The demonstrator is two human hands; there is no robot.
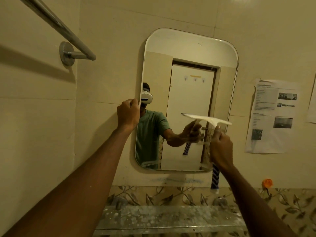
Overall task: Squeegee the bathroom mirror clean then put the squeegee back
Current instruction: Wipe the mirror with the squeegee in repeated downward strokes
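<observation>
Right hand (221, 148): fist wrapped round the squeegee (207, 119) handle. The blade sits just above the knuckles, across the lower right of the mirror (188, 48). It looks pressed to the glass, but contact is not certain. The patterned handle end sticks out below the fist. Left hand (128, 114): fingers curled over the mirror's left edge, well apart from the blade, likely to steady the panel against blade pressure. Judgement: mid-stroke, with the strip below the blade probably left to do. Return of squeegee pending.

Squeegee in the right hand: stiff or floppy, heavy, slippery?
Probably light: the right hand alone holds the squeegee up at the mirror. Its head looks stiff, straight across with no support. The wiping edge likely flexes; cannot confirm.
</observation>
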